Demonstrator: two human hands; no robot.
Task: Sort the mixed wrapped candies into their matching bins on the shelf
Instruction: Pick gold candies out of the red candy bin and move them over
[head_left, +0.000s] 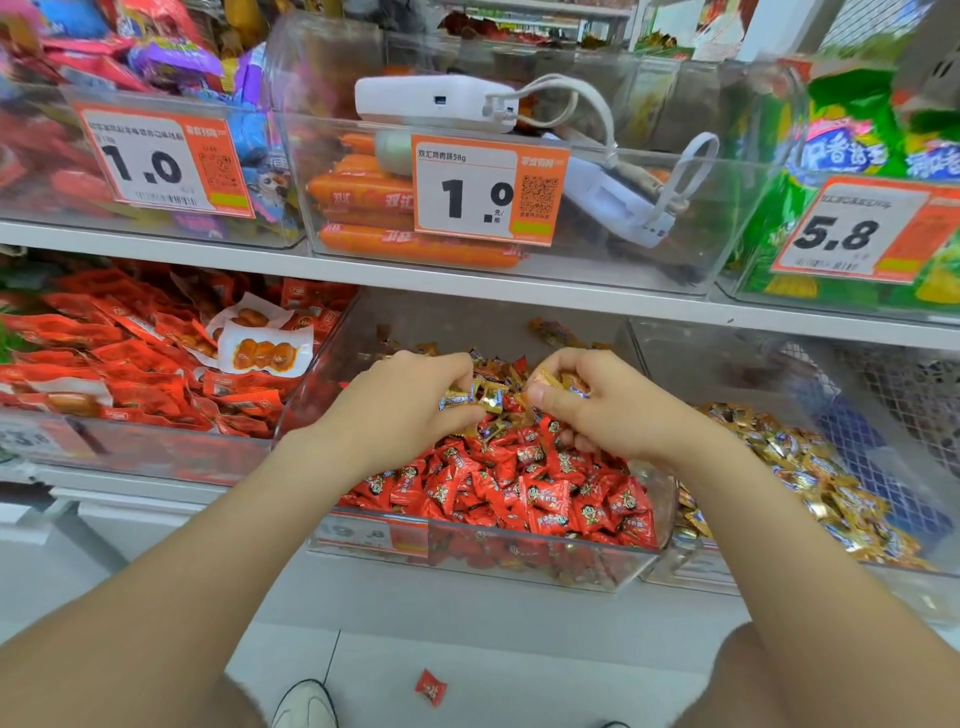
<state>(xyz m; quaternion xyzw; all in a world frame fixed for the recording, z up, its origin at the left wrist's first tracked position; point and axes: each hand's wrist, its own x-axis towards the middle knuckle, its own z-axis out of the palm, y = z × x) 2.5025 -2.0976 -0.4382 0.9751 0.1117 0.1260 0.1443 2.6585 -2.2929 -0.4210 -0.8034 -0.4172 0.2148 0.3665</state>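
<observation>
Both forearms extended forward, bare. Left hand (410, 400) fingers curled, pinching gold candies (480, 397); right hand (597, 402) likewise, close beside.

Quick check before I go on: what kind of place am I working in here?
Most likely a snack shop or supermarket aisle: orange price tags clipped to clear plastic bins, white shelving, and loose red wrapped candies sold in bulk beside packaged sausages.
</observation>
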